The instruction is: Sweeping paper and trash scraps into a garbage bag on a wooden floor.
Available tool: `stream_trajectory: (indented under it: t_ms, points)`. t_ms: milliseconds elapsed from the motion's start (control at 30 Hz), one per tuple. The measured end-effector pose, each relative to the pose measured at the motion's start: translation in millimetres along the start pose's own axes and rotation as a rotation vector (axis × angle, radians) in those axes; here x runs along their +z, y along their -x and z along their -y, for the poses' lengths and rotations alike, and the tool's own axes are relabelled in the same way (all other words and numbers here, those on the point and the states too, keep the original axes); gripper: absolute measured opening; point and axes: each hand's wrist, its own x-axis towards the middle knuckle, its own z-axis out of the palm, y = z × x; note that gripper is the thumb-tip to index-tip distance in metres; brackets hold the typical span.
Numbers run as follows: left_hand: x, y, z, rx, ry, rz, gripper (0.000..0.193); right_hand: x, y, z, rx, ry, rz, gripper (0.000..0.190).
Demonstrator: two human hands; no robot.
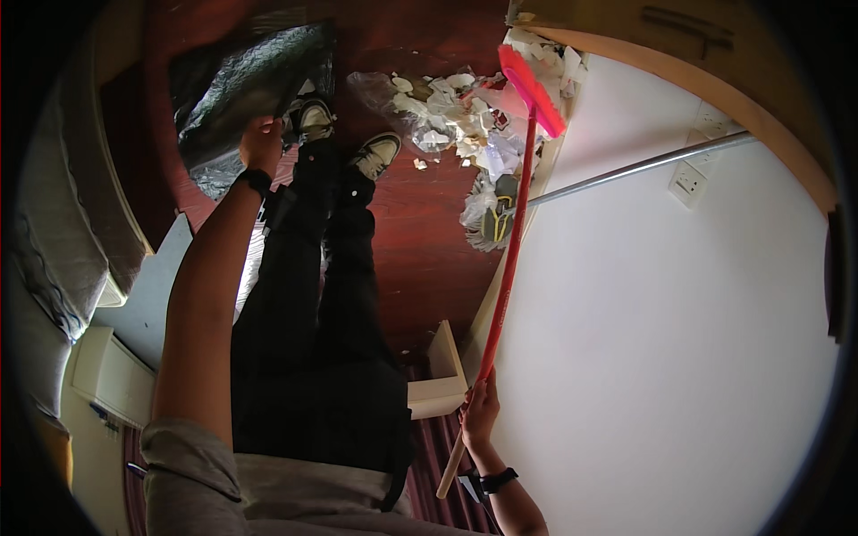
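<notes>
My left hand point(261, 144) grips the edge of a black plastic bag point(228, 100), which spreads over the dark red floor beside my left shoe. My right hand point(481, 412) is closed around the red handle of a broom point(511, 281), near its bare wooden end. The broom's bright pink head point(533, 90) is at the far end, over a heap of litter point(462, 117). Crumpled paper, clear plastic and small scraps make up that heap, partly hidden behind the broom head. How full the bag is cannot be seen.
A string mop point(496, 218) lies against the litter, its metal pole point(637, 164) slanting across the white wall point(670, 301). Wall sockets point(688, 184) sit above the pole. Wooden furniture point(670, 50) curves over the upper right. A bed-like padded piece point(57, 221) stands left.
</notes>
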Motion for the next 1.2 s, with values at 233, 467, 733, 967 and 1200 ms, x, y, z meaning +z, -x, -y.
stream_trajectory:
  t_ms: [233, 467, 733, 967, 1200]
  points:
    - [-6.8, -11.1, 16.6, -0.018, 0.014, -0.087, 0.03, 0.1, 19.5, -17.5, -0.231, 0.565, 0.073, 0.043]
    - [-3.4, -5.6, 3.5, -0.076, 0.016, -0.127, 0.029, -5.6, 15.7, -29.4, -0.627, 0.936, 0.086, 0.048]
    - [-5.4, 3.4, 2.9, -0.023, -0.061, 0.006, 0.033, 16.4, -12.7, -6.3, -0.583, 1.032, 0.079, 0.047]
    - [8.6, -19.8, 23.9, -0.054, 0.001, 0.111, 0.027, 68.3, -50.1, 27.1, -0.621, 0.715, 0.072, 0.044]
    - [0.8, -36.7, 28.2, 0.028, -0.052, 0.175, 0.028, 83.9, -66.7, 63.3, -0.527, 0.802, 0.095, 0.043]
